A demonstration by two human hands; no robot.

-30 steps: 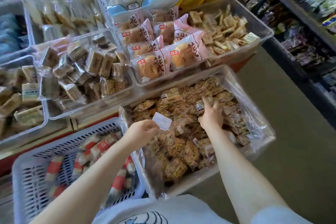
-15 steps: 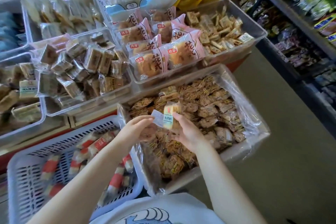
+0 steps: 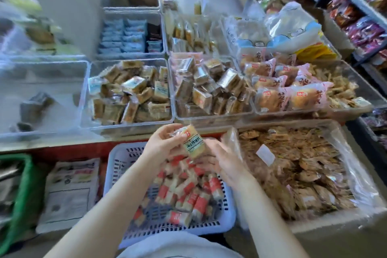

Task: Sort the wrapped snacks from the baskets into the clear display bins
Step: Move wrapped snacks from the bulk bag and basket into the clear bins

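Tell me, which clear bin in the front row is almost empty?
The far-left clear bin. It holds only a couple of grey packets, while the other front-row bins are piled with snacks.

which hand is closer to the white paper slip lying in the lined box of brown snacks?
Right. The right hand sits just left of the white paper slip, by the lined box's near-left edge. The left hand is farther left, over the blue basket, holding the wrapped snack.

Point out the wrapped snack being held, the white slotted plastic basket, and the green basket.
Wrapped snack with green label [image 3: 193,145], head view, on its label.
White slotted plastic basket [image 3: 125,156], head view, far-left wall.
Green basket [image 3: 25,182], head view, right rim.
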